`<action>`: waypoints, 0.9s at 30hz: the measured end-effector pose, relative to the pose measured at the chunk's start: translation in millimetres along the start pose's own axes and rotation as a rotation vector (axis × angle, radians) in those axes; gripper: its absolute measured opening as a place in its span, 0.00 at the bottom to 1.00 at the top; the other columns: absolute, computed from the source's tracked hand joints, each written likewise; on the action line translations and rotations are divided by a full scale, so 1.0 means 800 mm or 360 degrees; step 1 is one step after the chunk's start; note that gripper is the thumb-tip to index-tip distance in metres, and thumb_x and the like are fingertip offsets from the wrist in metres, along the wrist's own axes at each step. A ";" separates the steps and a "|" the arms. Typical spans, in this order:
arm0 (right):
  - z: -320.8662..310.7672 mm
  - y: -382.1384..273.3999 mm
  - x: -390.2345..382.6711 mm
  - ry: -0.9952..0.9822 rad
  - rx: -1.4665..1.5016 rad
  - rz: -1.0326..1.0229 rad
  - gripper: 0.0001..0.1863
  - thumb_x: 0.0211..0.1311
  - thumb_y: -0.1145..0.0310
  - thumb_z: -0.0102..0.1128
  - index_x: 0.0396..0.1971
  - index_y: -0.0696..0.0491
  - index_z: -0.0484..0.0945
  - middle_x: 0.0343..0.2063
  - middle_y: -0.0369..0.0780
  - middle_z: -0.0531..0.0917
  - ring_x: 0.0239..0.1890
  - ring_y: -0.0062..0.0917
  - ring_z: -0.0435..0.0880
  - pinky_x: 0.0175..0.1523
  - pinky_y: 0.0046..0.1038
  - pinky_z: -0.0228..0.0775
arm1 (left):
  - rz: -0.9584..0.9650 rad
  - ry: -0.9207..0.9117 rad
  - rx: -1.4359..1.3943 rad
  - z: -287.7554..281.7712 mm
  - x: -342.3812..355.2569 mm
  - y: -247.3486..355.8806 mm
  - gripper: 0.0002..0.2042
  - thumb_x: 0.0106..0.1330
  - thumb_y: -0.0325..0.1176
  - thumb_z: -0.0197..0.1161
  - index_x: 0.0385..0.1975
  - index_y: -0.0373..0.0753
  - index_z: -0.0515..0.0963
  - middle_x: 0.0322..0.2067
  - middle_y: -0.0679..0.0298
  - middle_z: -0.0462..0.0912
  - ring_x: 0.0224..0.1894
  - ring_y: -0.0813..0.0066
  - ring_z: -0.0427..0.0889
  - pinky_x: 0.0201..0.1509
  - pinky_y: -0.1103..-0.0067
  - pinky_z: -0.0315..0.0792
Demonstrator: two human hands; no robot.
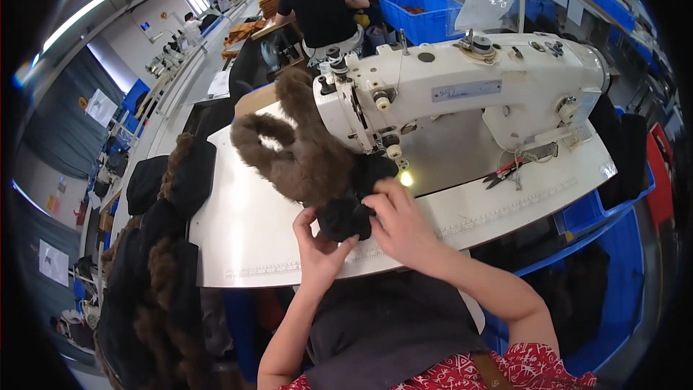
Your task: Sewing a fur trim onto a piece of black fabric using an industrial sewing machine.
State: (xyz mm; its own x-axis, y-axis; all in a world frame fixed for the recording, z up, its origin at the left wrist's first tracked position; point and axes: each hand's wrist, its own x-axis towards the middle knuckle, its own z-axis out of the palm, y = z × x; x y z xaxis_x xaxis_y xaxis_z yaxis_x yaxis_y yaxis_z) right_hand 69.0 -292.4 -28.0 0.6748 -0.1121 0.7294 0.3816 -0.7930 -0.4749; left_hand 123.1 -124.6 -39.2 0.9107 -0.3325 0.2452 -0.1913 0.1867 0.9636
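Observation:
A brown fur piece [307, 162] with black cloth [339, 218] along its near side lies at the needle end of a white sewing machine [447, 79]. One looped part of the fur sticks out to the left. My left hand [321, 249] pinches the near left edge of the black cloth between thumb and fingers. On the cloth's right side, close to the lit needle area, my right hand [399, 222] grips it with bent fingers. The machine's head hides part of the fur and cloth.
Red-handled scissors [503, 171] lie on the white table [253, 245], right of the needle. Black and brown fur pieces [162, 245] hang at the left edge. Blue bins [621, 274] stand at the right and behind. A person in black [317, 11] sits beyond the machine.

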 end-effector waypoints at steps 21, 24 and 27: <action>0.012 0.000 -0.026 -0.0163 0.0416 0.0350 0.18 0.51 0.73 0.68 0.39 0.59 0.69 0.37 0.45 0.72 0.39 0.42 0.74 0.42 0.36 0.69 | 0.0581 0.0510 0.0774 0.035 0.041 -0.025 0.39 0.47 0.20 0.68 0.60 0.34 0.54 0.50 0.53 0.68 0.48 0.68 0.72 0.55 0.76 0.67; 0.020 -0.015 -0.032 -0.0216 0.0577 0.0514 0.23 0.50 0.73 0.67 0.46 0.60 0.69 0.41 0.47 0.72 0.43 0.43 0.74 0.46 0.36 0.70 | 0.0390 0.0534 0.0570 0.040 0.045 -0.023 0.37 0.48 0.20 0.66 0.60 0.34 0.55 0.50 0.54 0.67 0.52 0.68 0.69 0.58 0.76 0.63; 0.032 -0.019 -0.024 -0.0327 0.0869 0.0675 0.25 0.54 0.72 0.64 0.52 0.60 0.67 0.47 0.46 0.72 0.50 0.42 0.75 0.52 0.35 0.70 | 0.0231 0.0528 0.0591 0.017 0.052 -0.027 0.35 0.50 0.20 0.65 0.59 0.34 0.55 0.50 0.55 0.67 0.50 0.67 0.69 0.58 0.75 0.63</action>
State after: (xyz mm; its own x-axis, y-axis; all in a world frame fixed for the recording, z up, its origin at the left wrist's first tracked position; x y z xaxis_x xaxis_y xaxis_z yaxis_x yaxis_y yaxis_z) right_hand 66.4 -263.3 -47.4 0.9195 -0.1863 0.3460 0.2857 -0.2875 -0.9142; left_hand 160.5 -155.1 -48.4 0.9208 -0.0053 0.3901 -0.3864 -0.1514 0.9098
